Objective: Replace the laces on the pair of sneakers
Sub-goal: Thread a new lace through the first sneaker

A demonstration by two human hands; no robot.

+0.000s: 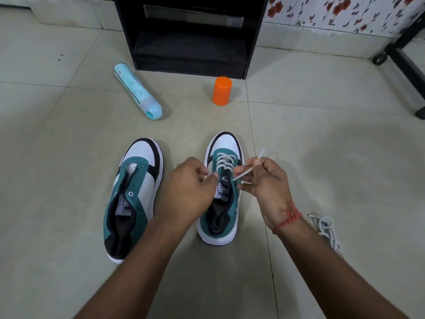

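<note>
From the head camera, two teal, white and black sneakers stood side by side on the tiled floor [322, 134], toes pointing away. The left sneaker [134, 194] had bare eyelets; the right sneaker [222, 180] carried a white lace [224, 161] crossed through its far eyelets. Each tongue bore a label reading PUMA, seen upside down. The left hand [188, 192] was curled at the near left side of the lacing, pinching one lace end. The right hand [264, 180] pinched the other end, whose tip stuck up past the fingers; a red thread [287, 219] circled that wrist. Another white lace [326, 229] lay bunched on the floor to the right, partly hidden behind the right forearm. Farther off, a pale blue spray can [136, 90] lay on its side, its print too small to read, and an orange container [222, 90] stood upright with its lid on, contents hidden. Behind them stood a black shelf unit [190, 35].
</note>
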